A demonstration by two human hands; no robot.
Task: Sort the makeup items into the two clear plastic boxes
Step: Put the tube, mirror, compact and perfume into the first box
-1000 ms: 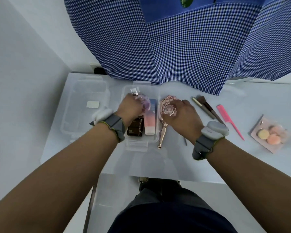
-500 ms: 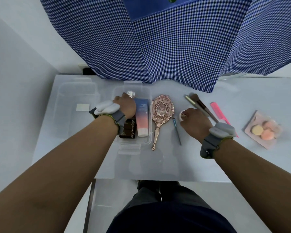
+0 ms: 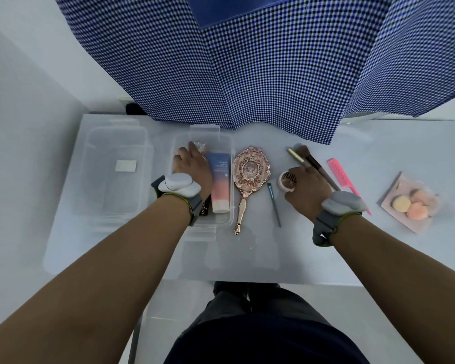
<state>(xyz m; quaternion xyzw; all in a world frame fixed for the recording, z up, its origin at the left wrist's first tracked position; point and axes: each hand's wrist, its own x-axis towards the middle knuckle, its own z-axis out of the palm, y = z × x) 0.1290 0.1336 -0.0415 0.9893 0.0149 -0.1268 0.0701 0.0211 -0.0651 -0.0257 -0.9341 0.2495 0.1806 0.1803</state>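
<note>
Two clear plastic boxes stand at the table's left. The left box (image 3: 116, 177) holds only a white label. The middle box (image 3: 229, 143) holds a blue-to-pink tube (image 3: 220, 179) and a dark palette (image 3: 205, 209). My left hand (image 3: 192, 166) reaches into the middle box, palm down, closed over a perfume bottle whose clear cap (image 3: 199, 145) peeks out past my thumb. My right hand (image 3: 309, 187) grips a small round jar (image 3: 286, 181) on the table, right of the rose-gold hand mirror (image 3: 250, 174).
A thin blue-handled brush (image 3: 273, 203) lies between mirror and jar. Two larger brushes (image 3: 300, 156), a pink comb (image 3: 339, 172) and a pack of round puffs (image 3: 410, 203) lie to the right. Blue checked cloth (image 3: 247, 74) hangs over the table's back edge.
My right hand left the mirror, moved right and closed on the small jar. My left hand brought the perfume bottle down into the back left of the middle box.
</note>
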